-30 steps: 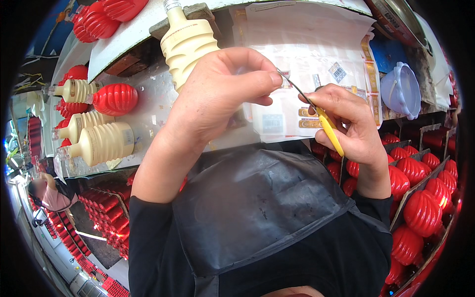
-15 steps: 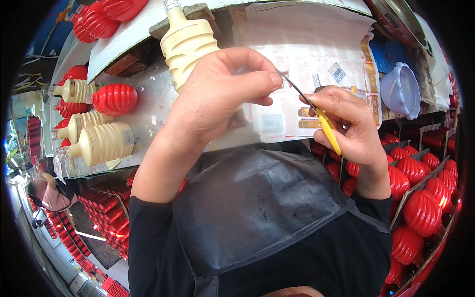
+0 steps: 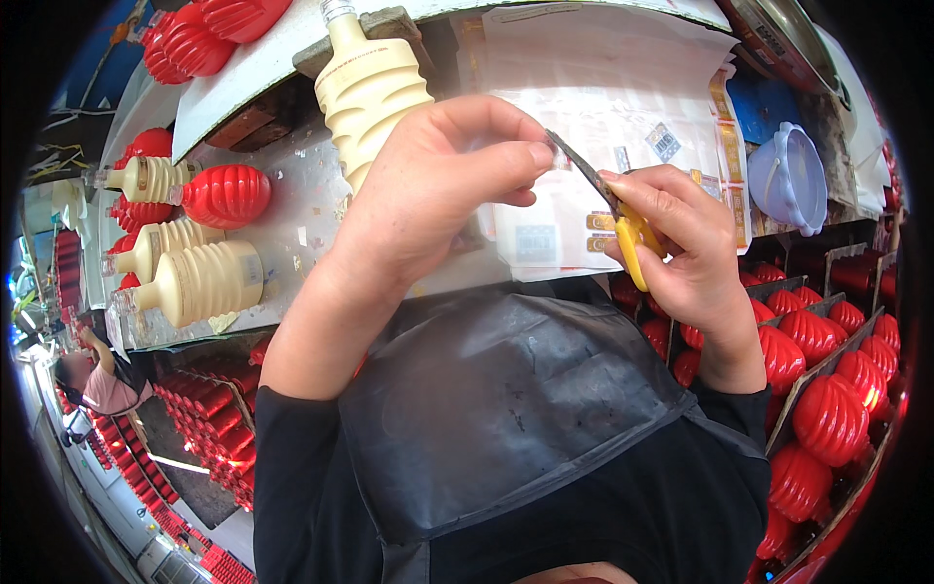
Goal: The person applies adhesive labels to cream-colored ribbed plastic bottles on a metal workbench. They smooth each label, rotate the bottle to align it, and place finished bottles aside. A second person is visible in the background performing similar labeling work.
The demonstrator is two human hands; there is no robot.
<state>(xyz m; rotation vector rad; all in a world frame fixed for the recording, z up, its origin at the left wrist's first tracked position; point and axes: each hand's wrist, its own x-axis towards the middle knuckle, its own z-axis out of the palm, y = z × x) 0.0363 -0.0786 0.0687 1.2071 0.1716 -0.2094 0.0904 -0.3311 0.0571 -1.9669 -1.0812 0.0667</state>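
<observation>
My right hand (image 3: pixel 689 234) grips a pair of scissors (image 3: pixel 584 170) with yellow handles and dark blades. The blades point up and left, and their tips reach the fingertips of my left hand (image 3: pixel 418 185). Thumb and forefinger of that left hand are pinched together; whatever lies between them is too small to make out. Behind the left hand, a cream bottle (image 3: pixel 375 88) with spiral ridges and a clear neck lies on a worn block (image 3: pixel 409 37). Printed translucent sheets (image 3: pixel 545 78) with small blue and gold labels lie beyond both hands.
More cream bottles (image 3: pixel 209 282) and a red ridged bottle (image 3: pixel 229 195) lie on the table at left. A pale lilac bucket (image 3: pixel 790 180) stands at right. Racks of red bottles (image 3: pixel 832 419) flank me below the table. Another person (image 3: pixel 102 380) works at far left.
The scissors have turned in my right hand, so the blades show broader and the yellow handles sit further left. My left hand has hardly moved. The far person's arm has shifted.
</observation>
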